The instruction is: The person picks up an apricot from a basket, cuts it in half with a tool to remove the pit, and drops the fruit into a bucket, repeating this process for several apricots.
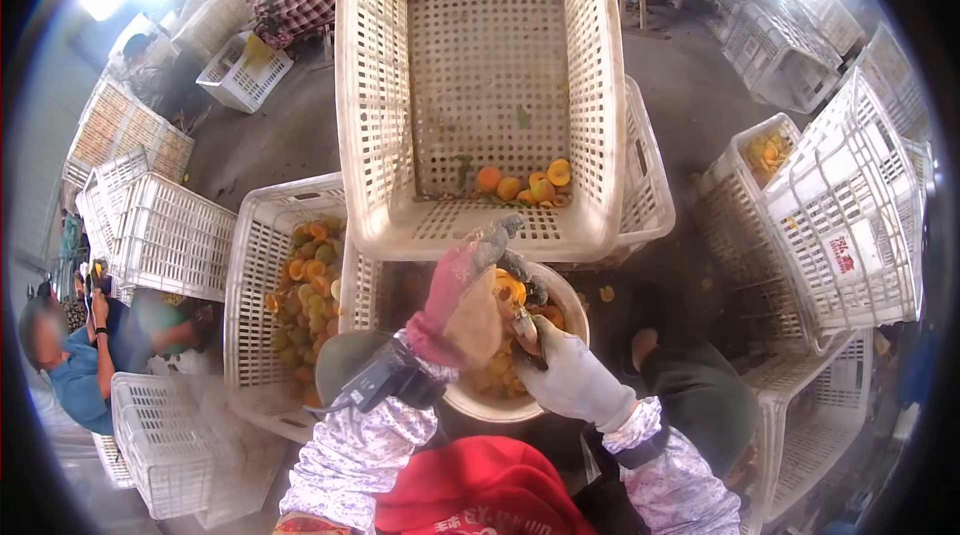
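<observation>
In a dirty red and tan glove, my left hand has its dark fingertips curled around an orange fruit. My right hand, in a pale grey glove, is closed on a small tool with a dark handle, its tip close to the fruit. Both hands are above a round white bucket holding orange fruit pieces. Just beyond them, a large white crate is tilted towards me, with several whole orange fruits along its near edge.
At the left, a white crate holds many cut orange fruits. Farther left, a person in blue sits beside stacked crates. More white crates are stacked at the right, one containing fruit. Fruit bits lie on the dark floor.
</observation>
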Action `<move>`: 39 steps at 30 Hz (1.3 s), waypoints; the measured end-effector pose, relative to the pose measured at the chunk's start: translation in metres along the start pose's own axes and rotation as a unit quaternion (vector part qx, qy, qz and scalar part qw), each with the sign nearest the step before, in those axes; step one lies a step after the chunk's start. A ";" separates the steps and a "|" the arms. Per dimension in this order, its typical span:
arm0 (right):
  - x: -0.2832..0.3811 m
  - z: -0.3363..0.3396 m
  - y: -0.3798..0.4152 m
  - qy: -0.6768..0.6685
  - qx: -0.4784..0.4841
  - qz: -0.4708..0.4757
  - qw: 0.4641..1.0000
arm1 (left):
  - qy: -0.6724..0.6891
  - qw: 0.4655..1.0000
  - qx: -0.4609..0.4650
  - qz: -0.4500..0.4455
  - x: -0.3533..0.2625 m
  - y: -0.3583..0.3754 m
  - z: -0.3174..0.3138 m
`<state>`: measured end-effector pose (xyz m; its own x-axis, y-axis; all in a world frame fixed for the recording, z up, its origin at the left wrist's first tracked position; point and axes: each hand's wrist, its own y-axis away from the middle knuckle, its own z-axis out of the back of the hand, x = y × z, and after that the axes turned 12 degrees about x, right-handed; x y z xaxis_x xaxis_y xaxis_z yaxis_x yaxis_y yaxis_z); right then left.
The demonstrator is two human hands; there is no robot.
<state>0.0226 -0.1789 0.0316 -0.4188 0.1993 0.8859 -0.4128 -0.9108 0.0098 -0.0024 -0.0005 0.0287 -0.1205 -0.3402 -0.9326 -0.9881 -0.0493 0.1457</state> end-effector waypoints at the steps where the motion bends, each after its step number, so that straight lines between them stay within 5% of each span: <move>1: 0.001 -0.006 0.000 0.012 -0.018 -0.062 0.998 | 0.174 0.983 0.038 0.045 -0.001 0.001 0.001; 2: 0.001 -0.010 0.000 0.024 -0.036 -0.124 0.991 | 0.342 0.933 0.075 0.087 -0.003 0.003 0.000; 3: -0.003 -0.012 -0.001 0.023 -0.036 -0.123 0.992 | 0.341 0.933 0.075 0.087 0.002 0.002 0.002; 6: -0.005 -0.011 0.001 0.002 -0.062 -0.041 0.997 | 0.139 0.988 -0.002 0.071 0.010 0.002 0.002; 8: 0.009 0.006 -0.001 -0.238 0.044 -0.131 0.961 | 0.014 0.998 0.052 0.021 -0.005 0.007 -0.007; 12: 0.000 0.000 0.003 -0.241 0.085 -0.179 0.950 | 0.165 0.976 0.116 0.079 0.018 -0.006 0.021; 14: -0.017 -0.018 0.005 0.055 -0.063 -0.051 0.995 | 0.123 0.987 0.091 0.046 0.002 0.003 -0.007; 15: -0.024 -0.023 0.004 0.053 -0.065 -0.053 0.995 | 0.084 0.994 0.069 0.016 -0.003 0.006 -0.017; 16: -0.028 -0.025 0.003 0.006 -0.061 -0.028 0.998 | 0.086 0.994 0.070 0.018 -0.002 0.005 -0.016; 18: -0.018 -0.015 0.001 -0.040 -0.053 -0.005 0.998 | -0.150 0.987 0.054 -0.014 -0.003 0.002 -0.012; 20: 0.011 0.007 0.000 -0.361 0.086 -0.177 0.911 | -0.188 0.980 0.061 -0.036 -0.006 0.000 -0.009; 22: 0.000 -0.001 0.000 -0.332 0.078 -0.156 0.927 | -0.261 0.959 0.082 -0.075 -0.007 -0.001 -0.009; 24: 0.003 0.001 0.000 -0.301 0.067 -0.135 0.941 | -0.161 0.983 0.081 -0.041 -0.009 -0.002 -0.012; 28: 0.015 0.012 0.004 -0.432 0.139 -0.187 0.871 | 0.061 0.998 0.018 -0.020 -0.021 -0.008 -0.029; 30: 0.013 0.013 0.008 -0.452 0.134 -0.183 0.863 | 0.063 0.997 0.037 -0.025 -0.023 -0.008 -0.029; 33: 0.002 0.018 0.012 -0.587 0.201 -0.191 0.761 | 0.099 0.990 0.093 -0.023 -0.024 -0.011 -0.027; 34: 0.004 0.019 0.010 -0.586 0.202 -0.190 0.761 | 0.137 0.983 0.120 -0.010 -0.020 -0.011 -0.023; 36: 0.015 0.021 0.007 -0.420 0.155 -0.228 0.864 | 0.137 0.989 0.061 0.008 -0.010 -0.013 -0.015; 39: 0.024 0.016 0.008 -0.385 0.150 -0.249 0.876 | 0.195 0.979 -0.057 -0.002 0.004 -0.004 -0.014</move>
<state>0.0222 -0.1870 0.0608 0.4711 0.4009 0.7857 -0.1096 -0.8573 0.5031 0.0025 -0.0149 0.0287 -0.0486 -0.6707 -0.7402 -0.9687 -0.1488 0.1985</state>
